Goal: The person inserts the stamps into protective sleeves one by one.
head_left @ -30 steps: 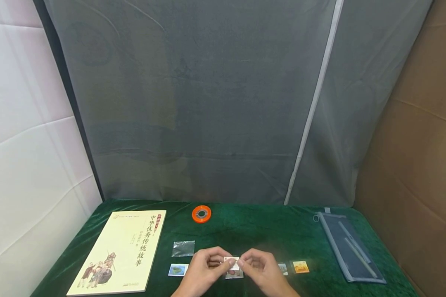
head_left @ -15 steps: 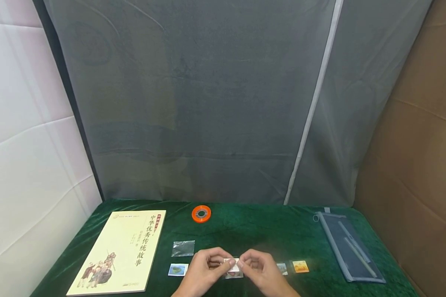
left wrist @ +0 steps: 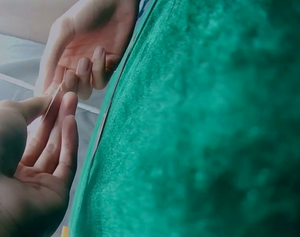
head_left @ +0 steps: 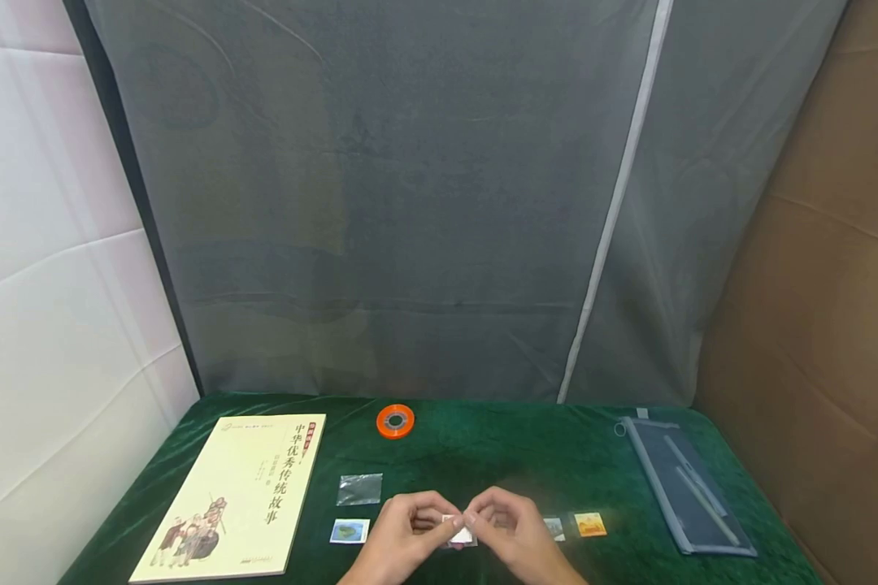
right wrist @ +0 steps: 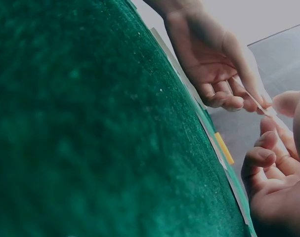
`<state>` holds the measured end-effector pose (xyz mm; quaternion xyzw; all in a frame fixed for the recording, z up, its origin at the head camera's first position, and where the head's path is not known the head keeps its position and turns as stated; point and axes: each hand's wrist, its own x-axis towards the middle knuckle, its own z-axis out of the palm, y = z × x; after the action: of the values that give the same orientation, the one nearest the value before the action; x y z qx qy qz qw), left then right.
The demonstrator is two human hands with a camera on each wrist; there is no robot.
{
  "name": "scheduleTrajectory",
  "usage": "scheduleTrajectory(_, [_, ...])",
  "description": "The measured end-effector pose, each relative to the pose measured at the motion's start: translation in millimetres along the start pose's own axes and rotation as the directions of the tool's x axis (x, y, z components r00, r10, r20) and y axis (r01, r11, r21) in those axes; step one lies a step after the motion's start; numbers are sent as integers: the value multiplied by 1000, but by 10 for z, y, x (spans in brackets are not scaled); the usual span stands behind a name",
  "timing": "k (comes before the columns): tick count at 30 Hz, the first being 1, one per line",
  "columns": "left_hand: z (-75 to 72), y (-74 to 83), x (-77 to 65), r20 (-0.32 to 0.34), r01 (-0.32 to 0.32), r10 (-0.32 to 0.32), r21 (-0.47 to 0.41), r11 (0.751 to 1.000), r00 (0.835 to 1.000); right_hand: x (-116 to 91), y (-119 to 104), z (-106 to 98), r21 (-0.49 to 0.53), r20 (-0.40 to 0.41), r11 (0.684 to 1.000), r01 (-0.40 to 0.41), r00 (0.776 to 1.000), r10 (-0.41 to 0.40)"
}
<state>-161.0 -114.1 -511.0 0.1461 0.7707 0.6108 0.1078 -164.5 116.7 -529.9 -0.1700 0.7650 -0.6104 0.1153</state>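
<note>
Between both hands is a small pale stamp (head_left: 462, 535), seen edge-on as a thin stamp (left wrist: 53, 102) in the left wrist view. My left hand (head_left: 410, 532) pinches its left side, thumb in front. My right hand (head_left: 508, 528) pinches at its upper right corner, thumb and index fingertips close together. A clear plastic edge with reddish colour shows around the stamp's lower side; I cannot tell whether the stamp is inside it or in front of it. In the right wrist view, the left thumb lies along the thin stamp (right wrist: 253, 101).
A blue-green stamp (head_left: 349, 531) and a clear sleeve (head_left: 360, 489) lie left of the hands. To the right lie a greyish stamp (head_left: 554, 529) and an orange stamp (head_left: 590, 525). Farther out are a book (head_left: 234, 496), an orange tape roll (head_left: 395, 422) and a mesh pouch (head_left: 688, 487).
The pale stamp has moved down between the hands, covering more of the reddish area below. The right fingertips have shifted slightly left, close to the left ones.
</note>
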Motion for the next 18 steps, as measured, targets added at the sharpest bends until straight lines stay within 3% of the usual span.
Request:
scheduleTrajectory(9, [-20, -38, 1, 36, -13, 13, 8, 1000, 999, -5, -56, 24, -16, 7, 999, 41, 999, -41])
scheduleTrajectory(18, [-233, -5, -46, 33, -24, 22, 51, 998, 999, 42, -60, 26, -57, -23, 998, 28, 999, -29])
